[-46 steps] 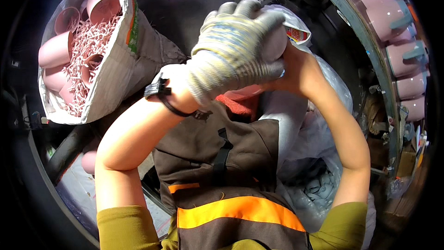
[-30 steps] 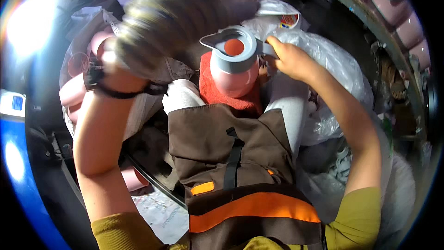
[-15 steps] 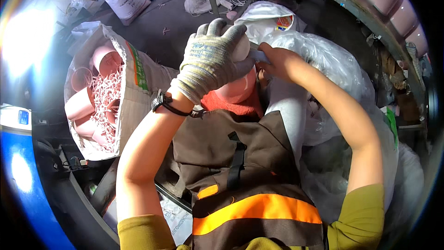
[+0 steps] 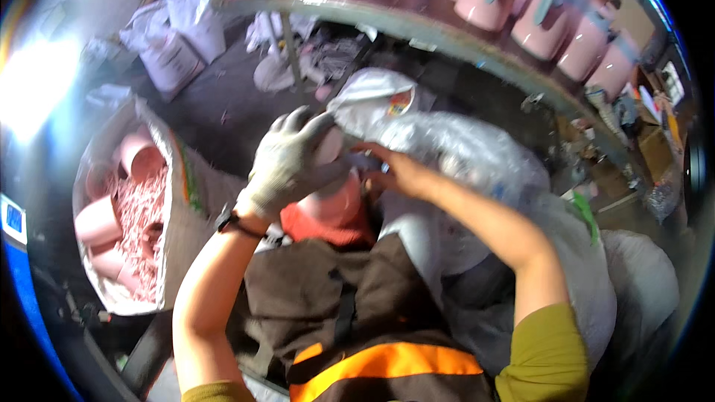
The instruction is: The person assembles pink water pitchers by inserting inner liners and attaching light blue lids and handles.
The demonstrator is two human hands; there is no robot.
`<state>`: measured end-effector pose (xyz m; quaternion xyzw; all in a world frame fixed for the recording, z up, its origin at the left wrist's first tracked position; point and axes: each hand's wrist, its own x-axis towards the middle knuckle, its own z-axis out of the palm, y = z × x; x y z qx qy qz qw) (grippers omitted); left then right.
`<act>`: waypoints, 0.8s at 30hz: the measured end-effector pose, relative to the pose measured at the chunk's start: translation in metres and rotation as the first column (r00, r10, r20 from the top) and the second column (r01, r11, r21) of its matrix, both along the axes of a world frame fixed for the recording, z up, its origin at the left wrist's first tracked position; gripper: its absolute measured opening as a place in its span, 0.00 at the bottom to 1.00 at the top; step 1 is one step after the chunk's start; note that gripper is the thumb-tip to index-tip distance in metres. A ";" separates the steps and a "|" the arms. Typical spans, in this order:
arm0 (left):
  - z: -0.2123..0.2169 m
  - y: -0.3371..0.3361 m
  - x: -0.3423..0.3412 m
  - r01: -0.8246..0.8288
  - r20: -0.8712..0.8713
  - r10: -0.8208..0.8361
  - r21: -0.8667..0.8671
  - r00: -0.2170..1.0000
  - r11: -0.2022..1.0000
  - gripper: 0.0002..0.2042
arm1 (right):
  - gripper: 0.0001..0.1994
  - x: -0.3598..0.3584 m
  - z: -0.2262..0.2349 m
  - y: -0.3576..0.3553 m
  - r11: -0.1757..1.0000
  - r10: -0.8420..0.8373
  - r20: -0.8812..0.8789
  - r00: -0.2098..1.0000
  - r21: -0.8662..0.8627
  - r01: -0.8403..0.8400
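A pink jug [image 4: 333,203] rests between my legs on a red cloth [image 4: 325,232], its upper part mostly behind my hands. My left hand [image 4: 285,158], in a pale knitted glove, is closed around the top, where a round pale-pink part shows beside the fingers. On the other side, my bare right hand [image 4: 404,175] grips the grey-blue handle [image 4: 363,161] with bent fingers. Motion blur hides the exact finger contact.
An open white sack [image 4: 173,216] of pink shavings [image 4: 145,212] and pink cups stands at left. Clear plastic bags [image 4: 477,152] bulge at right. Several pink jugs with grey-blue handles [image 4: 547,26] line the curved table edge [image 4: 357,13] ahead.
My view has tilted up and turned right, bringing more of the table and its jugs into sight. Both hands stay at the pink jug, with the right fingers slightly shifted at the handle.
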<state>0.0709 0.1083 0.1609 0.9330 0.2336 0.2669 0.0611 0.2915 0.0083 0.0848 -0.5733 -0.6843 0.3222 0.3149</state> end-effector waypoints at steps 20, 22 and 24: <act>-0.202 -0.005 -0.007 -0.316 -0.111 0.297 -0.263 0.948 0.912 0.34 | 0.23 0.277 0.224 0.019 0.081 -0.929 -0.177 0.326 0.760 0.645; -0.184 -0.008 -0.044 -0.352 -0.037 0.358 -0.299 0.933 0.887 0.31 | 0.23 0.284 0.222 0.068 0.143 -0.881 -0.201 0.429 0.751 0.644; -0.173 -0.021 -0.095 -0.372 0.162 0.434 -0.310 0.886 0.875 0.25 | 0.28 0.310 0.228 0.096 0.366 -0.854 0.010 0.519 0.721 0.588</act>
